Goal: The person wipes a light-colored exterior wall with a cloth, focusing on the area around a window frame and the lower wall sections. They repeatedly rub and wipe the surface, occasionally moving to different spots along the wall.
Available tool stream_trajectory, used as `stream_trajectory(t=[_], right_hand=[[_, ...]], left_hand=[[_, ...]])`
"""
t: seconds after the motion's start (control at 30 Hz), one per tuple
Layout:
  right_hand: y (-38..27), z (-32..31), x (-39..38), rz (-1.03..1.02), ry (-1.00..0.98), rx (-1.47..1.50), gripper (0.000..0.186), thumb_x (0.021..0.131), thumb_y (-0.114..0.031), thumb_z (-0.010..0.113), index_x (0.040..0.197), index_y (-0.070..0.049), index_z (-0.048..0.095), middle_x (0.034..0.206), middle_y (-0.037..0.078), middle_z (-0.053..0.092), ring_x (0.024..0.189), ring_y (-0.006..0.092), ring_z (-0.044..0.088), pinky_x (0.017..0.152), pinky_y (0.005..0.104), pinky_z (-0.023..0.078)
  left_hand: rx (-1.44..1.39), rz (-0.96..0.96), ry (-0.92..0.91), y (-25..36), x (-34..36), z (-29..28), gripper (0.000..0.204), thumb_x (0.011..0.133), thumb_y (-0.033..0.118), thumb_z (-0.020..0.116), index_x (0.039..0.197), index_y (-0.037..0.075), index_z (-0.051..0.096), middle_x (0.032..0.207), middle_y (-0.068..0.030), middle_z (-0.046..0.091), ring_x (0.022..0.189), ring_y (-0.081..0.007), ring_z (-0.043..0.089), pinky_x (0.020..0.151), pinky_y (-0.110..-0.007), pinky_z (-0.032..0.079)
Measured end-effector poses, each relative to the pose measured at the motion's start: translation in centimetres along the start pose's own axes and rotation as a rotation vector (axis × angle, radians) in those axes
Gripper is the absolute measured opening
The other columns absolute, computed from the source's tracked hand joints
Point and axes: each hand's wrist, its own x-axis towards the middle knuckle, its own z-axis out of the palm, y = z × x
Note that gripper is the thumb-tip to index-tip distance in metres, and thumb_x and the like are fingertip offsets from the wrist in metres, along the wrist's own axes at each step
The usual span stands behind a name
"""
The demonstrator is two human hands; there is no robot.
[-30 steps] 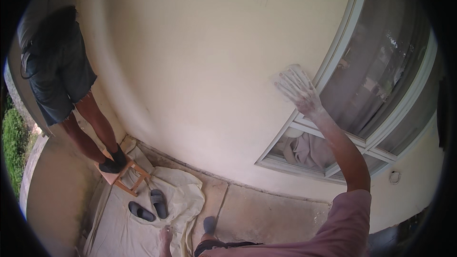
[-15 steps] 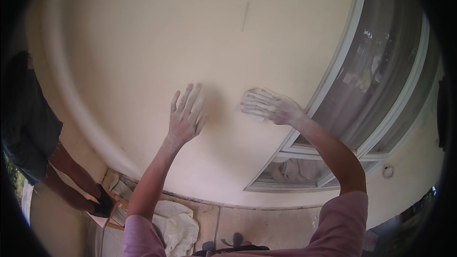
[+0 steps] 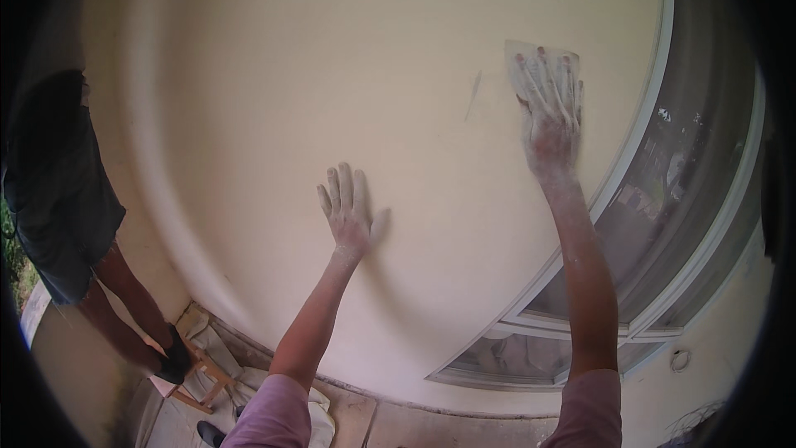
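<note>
Sandpaper sheet (image 3: 539, 62) under right hand (image 3: 549, 120), left hand (image 3: 348, 211) flat on wall (image 3: 274, 75)

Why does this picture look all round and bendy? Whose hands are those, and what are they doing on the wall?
The camera sits on a person's head and looks out through a very wide lens, so straight edges curve near the rim. The two arms coming up from the bottom belong to that person. The left hand lies flat, fingers spread, on the cream wall. The right hand, dusty white, reaches higher and presses a thin pale sheet, probably sandpaper, against the wall beside the white window frame. At the left another person in dark shorts stands with a foot on a small wooden stool. Pale cloths cover the ground below.
</note>
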Motion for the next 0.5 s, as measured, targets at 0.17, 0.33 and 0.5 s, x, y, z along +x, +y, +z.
stream_trajectory(t=[0.17, 0.33, 0.5], right_hand=[[-6.9, 2.5, -3.2, -0.406, -0.193, 0.106, 0.06, 0.088, -0.013, 0.054, 0.145, -0.028, 0.04, 0.153, 0.0, 0.033, 0.143, 0.0277, 0.026, 0.118, 0.05, 0.02], [-2.7, 4.1, -5.5, -0.26, -0.056, -0.041, 0.058, 0.089, -0.01, 0.052, 0.144, -0.026, 0.042, 0.153, 0.0, 0.034, 0.143, 0.0284, 0.025, 0.118, 0.0493, 0.02], [-11.0, 6.1, -11.0, -0.045, 0.05, -0.028, 0.054, 0.096, -0.035, 0.049, 0.148, -0.029, 0.034, 0.156, -0.001, 0.028, 0.143, 0.0292, 0.027, 0.112, 0.0549, 0.028]], left_hand=[[0.061, -0.008, -0.069, -2.6, -3.7, -0.3, 0.077, 0.09, 0.041, 0.053, 0.15, 0.003, 0.022, 0.157, -0.0245, 0.012, 0.146, -0.0405, 0.003, 0.115, -0.059, -0.001], [0.041, -0.067, -0.501, -1.1, -13.4, -2.8, 0.073, 0.094, 0.048, 0.048, 0.151, 0.009, 0.023, 0.157, -0.0209, 0.014, 0.146, -0.0388, 0.007, 0.115, -0.06, 0.007], [-0.053, -0.584, -1.19, -2.9, -32.8, -12.1, 0.072, 0.095, 0.055, 0.04, 0.15, 0.011, 0.024, 0.157, -0.0176, 0.018, 0.142, -0.0379, 0.024, 0.114, -0.053, 0.02]])
